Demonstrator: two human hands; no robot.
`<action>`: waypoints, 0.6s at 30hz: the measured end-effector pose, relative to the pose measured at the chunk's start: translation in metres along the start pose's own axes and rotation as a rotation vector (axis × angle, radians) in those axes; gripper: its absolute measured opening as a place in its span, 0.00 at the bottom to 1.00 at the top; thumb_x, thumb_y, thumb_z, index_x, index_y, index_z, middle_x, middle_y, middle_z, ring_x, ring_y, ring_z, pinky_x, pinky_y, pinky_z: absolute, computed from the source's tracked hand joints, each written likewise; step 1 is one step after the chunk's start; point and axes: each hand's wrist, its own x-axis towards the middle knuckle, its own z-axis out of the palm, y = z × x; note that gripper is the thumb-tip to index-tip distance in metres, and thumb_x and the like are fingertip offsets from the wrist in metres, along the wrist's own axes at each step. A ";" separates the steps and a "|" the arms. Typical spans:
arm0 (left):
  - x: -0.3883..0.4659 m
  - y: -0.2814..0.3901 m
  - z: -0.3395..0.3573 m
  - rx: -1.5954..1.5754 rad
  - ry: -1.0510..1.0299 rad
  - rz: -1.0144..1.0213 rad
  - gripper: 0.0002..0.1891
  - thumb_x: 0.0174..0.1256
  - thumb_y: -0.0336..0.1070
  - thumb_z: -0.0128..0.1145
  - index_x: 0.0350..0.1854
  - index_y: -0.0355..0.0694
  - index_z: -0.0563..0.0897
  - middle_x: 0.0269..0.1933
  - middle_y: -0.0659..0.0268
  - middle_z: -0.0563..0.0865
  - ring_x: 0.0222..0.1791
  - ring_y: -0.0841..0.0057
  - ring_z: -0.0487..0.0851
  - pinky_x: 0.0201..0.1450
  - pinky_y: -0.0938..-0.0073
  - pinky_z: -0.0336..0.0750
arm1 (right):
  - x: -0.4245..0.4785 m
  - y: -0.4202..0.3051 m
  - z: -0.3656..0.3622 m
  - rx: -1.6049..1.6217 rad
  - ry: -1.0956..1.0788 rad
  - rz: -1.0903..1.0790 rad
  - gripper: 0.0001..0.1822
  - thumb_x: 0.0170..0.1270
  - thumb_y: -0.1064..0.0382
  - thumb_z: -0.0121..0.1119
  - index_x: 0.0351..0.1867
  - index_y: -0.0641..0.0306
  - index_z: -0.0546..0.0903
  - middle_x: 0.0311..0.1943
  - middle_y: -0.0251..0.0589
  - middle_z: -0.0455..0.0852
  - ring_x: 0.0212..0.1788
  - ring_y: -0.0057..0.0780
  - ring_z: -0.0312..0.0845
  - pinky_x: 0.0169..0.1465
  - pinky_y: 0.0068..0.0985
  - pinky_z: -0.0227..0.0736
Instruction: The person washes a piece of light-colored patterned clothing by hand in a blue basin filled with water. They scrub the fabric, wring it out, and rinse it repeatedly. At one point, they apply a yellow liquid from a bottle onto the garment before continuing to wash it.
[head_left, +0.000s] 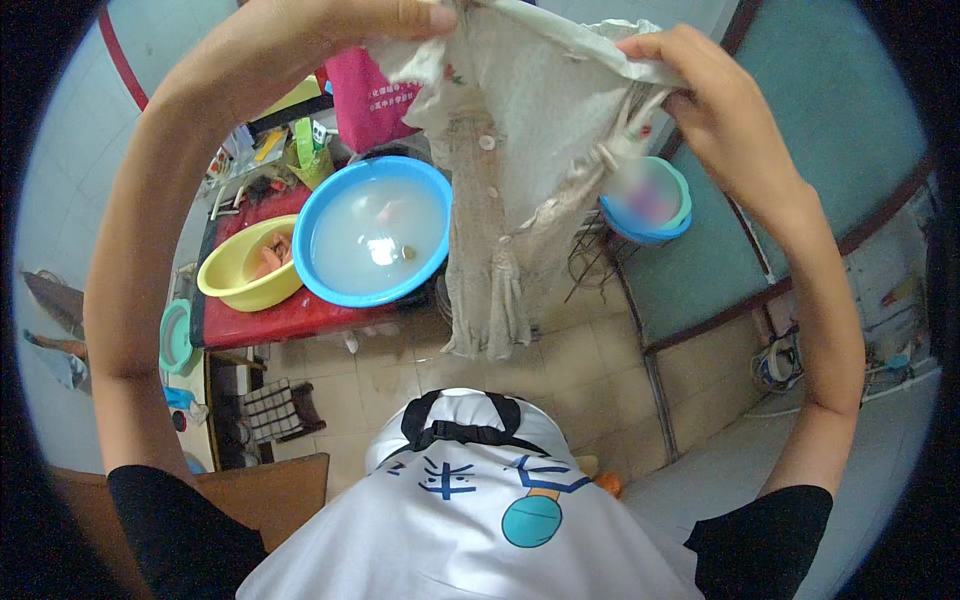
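Note:
Between my raised hands hangs a wet, off-white buttoned garment (525, 112) with small red flower motifs and stained, crumpled edges. My left hand (420, 19) pinches its upper left part at the top rim of the view. My right hand (690, 75) grips the folded upper edge at the right. Below and left of the garment, a blue basin (300, 262) holds cloudy water with a small brownish thing in it. Beside that basin, a yellow basin (240, 300) contains an orange-pink cloth (274, 259).
The basins rest on a red-covered table (337, 322). Behind them hangs a pink bag (375, 112) bearing writing. Stacked green and blue basins (682, 225) stand on a wire rack (589, 255) at the right. A stool with a checked cloth (274, 412) is at lower left.

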 end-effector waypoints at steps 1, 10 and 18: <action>0.001 -0.005 -0.003 0.138 -0.001 0.138 0.19 0.61 0.29 0.61 0.55 0.34 0.77 0.49 0.59 0.82 0.47 0.73 0.81 0.52 0.74 0.79 | 0.004 0.006 -0.008 -0.032 -0.022 0.022 0.23 0.56 0.72 0.59 0.55 0.63 0.73 0.50 0.45 0.78 0.52 0.38 0.76 0.54 0.35 0.70; -0.002 -0.010 0.000 0.856 0.216 0.567 0.09 0.68 0.31 0.54 0.46 0.34 0.79 0.40 0.60 0.79 0.42 0.73 0.79 0.45 0.73 0.74 | 0.044 -0.026 -0.035 0.852 0.079 0.671 0.10 0.62 0.64 0.58 0.35 0.72 0.80 0.27 0.41 0.82 0.30 0.26 0.81 0.39 0.23 0.78; 0.038 -0.012 0.029 -0.144 -0.123 0.245 0.18 0.74 0.46 0.46 0.57 0.38 0.71 0.46 0.67 0.79 0.49 0.84 0.75 0.54 0.78 0.70 | 0.088 -0.030 -0.012 0.911 0.159 0.471 0.14 0.58 0.60 0.57 0.38 0.70 0.78 0.28 0.38 0.80 0.31 0.24 0.76 0.37 0.21 0.72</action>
